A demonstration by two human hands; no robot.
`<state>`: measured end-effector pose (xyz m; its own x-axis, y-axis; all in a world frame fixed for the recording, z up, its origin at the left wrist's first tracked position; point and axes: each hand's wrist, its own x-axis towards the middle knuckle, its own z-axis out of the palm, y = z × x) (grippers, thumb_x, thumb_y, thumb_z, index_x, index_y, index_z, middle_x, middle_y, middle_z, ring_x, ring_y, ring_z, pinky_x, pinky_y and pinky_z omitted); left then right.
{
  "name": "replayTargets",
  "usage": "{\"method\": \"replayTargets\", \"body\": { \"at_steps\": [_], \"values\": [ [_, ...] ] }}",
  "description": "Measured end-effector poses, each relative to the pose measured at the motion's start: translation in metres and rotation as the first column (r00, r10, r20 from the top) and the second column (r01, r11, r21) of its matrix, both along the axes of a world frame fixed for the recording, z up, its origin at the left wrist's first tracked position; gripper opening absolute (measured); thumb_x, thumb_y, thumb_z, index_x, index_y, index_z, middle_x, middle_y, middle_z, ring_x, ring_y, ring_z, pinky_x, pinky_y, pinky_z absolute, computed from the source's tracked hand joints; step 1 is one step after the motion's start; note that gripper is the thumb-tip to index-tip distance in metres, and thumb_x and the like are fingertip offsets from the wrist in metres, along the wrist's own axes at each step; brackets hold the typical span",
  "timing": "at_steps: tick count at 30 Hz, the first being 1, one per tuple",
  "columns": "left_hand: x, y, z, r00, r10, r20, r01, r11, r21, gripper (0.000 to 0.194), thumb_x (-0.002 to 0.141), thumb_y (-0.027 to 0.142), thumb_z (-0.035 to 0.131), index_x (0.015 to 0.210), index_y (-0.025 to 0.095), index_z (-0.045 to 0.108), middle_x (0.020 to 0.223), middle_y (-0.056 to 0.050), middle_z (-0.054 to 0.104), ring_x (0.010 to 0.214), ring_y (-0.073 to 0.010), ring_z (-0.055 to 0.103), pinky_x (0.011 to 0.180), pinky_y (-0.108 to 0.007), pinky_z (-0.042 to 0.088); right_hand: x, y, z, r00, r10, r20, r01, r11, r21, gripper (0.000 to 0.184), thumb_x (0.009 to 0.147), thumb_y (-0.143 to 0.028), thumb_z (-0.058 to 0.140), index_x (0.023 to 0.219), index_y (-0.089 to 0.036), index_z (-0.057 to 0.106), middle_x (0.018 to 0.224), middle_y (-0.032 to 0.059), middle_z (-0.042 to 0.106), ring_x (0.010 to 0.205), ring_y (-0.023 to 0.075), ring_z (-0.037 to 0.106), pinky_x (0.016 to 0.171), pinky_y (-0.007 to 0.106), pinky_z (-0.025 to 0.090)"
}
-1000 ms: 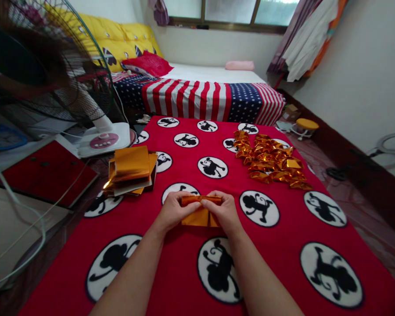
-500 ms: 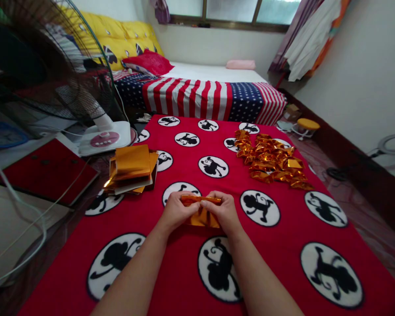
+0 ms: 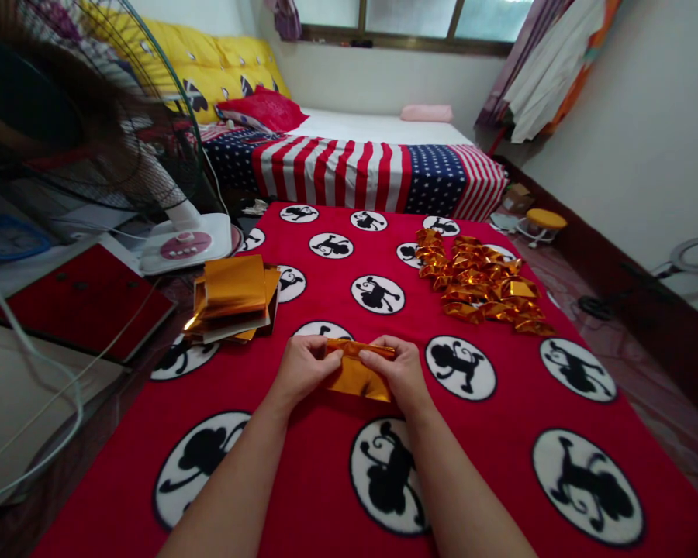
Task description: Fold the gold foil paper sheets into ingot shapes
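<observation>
Between my two hands is a sheet of gold foil paper point(image 3: 357, 380), its far edge rolled or folded over into a narrow band. My left hand point(image 3: 305, 366) pinches the left end of that band, thumb on the near side. At the other end, my right hand point(image 3: 400, 370) grips the fold with its thumb pressed on top. The fingers behind the paper are partly hidden. To the left lies a stack of flat gold foil sheets point(image 3: 236, 287). Several folded, shiny gold foil pieces point(image 3: 480, 283) sit in rows to the right.
A red cloth point(image 3: 349, 310) with monkey circles covers the surface under my hands. An electric fan point(image 3: 191, 240) stands at the left beside a dark red board point(image 3: 81, 298). Beyond is a bed with a striped, starred cover point(image 3: 337, 170). A yellow-topped stool point(image 3: 545, 219) stands at the right.
My left hand has shifted slightly left and my thumbs have moved apart along the fold. More of the foil sheet's middle shows now, lying flatter. The stack and the folded pieces are unchanged.
</observation>
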<state>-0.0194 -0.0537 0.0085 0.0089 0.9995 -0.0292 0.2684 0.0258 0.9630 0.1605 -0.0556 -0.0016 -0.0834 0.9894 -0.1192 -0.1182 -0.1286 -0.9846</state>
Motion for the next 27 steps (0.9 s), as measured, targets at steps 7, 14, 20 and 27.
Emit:
{"method": "replayTargets", "body": {
  "at_steps": [7, 14, 20, 27],
  "values": [
    [-0.003, 0.001, 0.01, 0.999, -0.052, -0.014, 0.051, 0.997, -0.055, 0.025, 0.068, 0.03, 0.058, 0.05, 0.013, 0.059, 0.044, 0.002, 0.049, 0.042, -0.0086, 0.042, 0.041, -0.019, 0.028, 0.0, 0.001, 0.0, 1.0, -0.001, 0.001, 0.001, 1.0, 0.002, 0.027, 0.064, -0.038, 0.08, 0.066, -0.016, 0.063, 0.059, -0.0012, 0.059, 0.051, 0.0117, 0.052, 0.05, 0.023, 0.042],
    [-0.01, 0.004, 0.009, 0.989, -0.148, 0.015, 0.148, 0.987, -0.069, 0.022, 0.066, 0.026, 0.052, 0.048, 0.014, 0.055, 0.045, 0.003, 0.044, 0.045, -0.0076, 0.039, 0.044, -0.018, 0.027, 0.001, 0.002, -0.002, 0.999, -0.005, -0.041, 0.004, 0.999, -0.034, 0.028, 0.062, -0.036, 0.081, 0.066, -0.016, 0.062, 0.057, -0.0024, 0.057, 0.049, 0.0108, 0.05, 0.048, 0.022, 0.04],
    [-0.009, 0.0, 0.01, 0.965, -0.213, 0.155, 0.229, 0.969, -0.09, 0.023, 0.069, 0.032, 0.065, 0.064, 0.01, 0.067, 0.055, 0.001, 0.056, 0.052, -0.0098, 0.049, 0.049, -0.019, 0.036, 0.0, 0.001, 0.003, 0.999, -0.011, -0.044, 0.011, 1.0, 0.008, 0.026, 0.063, -0.034, 0.08, 0.065, -0.015, 0.063, 0.055, -0.0034, 0.054, 0.049, 0.0087, 0.046, 0.048, 0.021, 0.036],
    [-0.002, -0.001, 0.0, 0.981, -0.12, 0.149, 0.128, 0.991, -0.044, 0.031, 0.071, 0.039, 0.073, 0.073, 0.009, 0.073, 0.06, -0.003, 0.064, 0.052, -0.0106, 0.053, 0.047, -0.018, 0.038, -0.006, 0.0, 0.005, 0.993, -0.008, 0.118, 0.001, 0.998, 0.066, 0.026, 0.065, -0.037, 0.078, 0.064, -0.016, 0.063, 0.055, -0.0022, 0.055, 0.05, 0.0101, 0.047, 0.048, 0.021, 0.037]
  ]
}}
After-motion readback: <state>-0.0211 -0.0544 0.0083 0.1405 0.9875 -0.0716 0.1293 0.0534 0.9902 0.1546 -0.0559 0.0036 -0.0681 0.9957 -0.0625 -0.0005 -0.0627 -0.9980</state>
